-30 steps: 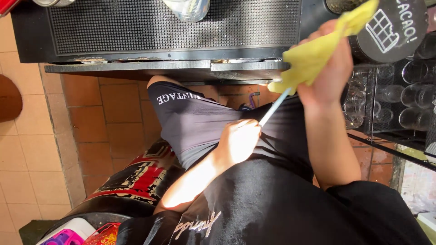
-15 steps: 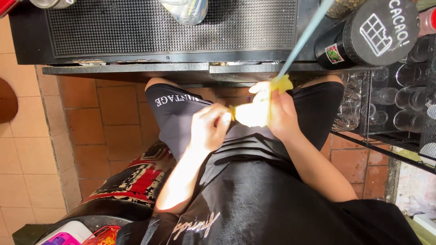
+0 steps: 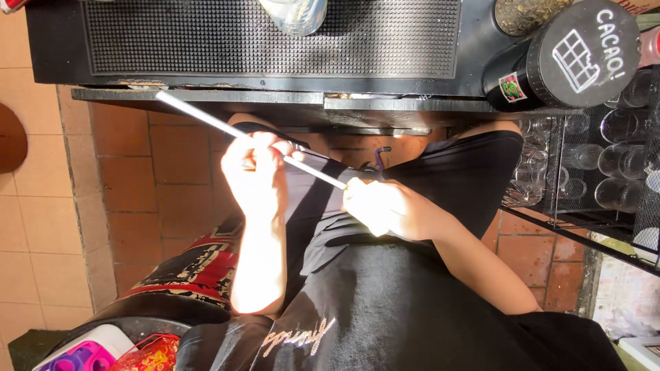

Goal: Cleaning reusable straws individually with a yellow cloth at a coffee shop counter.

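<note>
thin white rod (image 3: 227,128) slants between both hands, above the lap | left hand (image 3: 256,175) fingers clamped round its middle | right hand (image 3: 385,206) fingers closed on its lower end | beyond the fingers: black worktop (image 3: 275,99), ridged mat (image 3: 240,34) | right of fingers: dark round-lidded jar (image 3: 570,58), glasses in wire rack (image 3: 591,165)

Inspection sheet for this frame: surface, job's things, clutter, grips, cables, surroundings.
Surface: black ribbed bar mat on a dark counter edge.
Job's things: thin metal straw, held slanting between both hands above the lap.
Clutter: black round-lidded canister and clear glass on the mat.
Grips: left hand pinches the straw mid-length; right hand closed around its lower end.
Cables: nothing seen.
Surroundings: terracotta floor tiles; wire rack of upturned glasses at right; colourful items at lower left.
</note>
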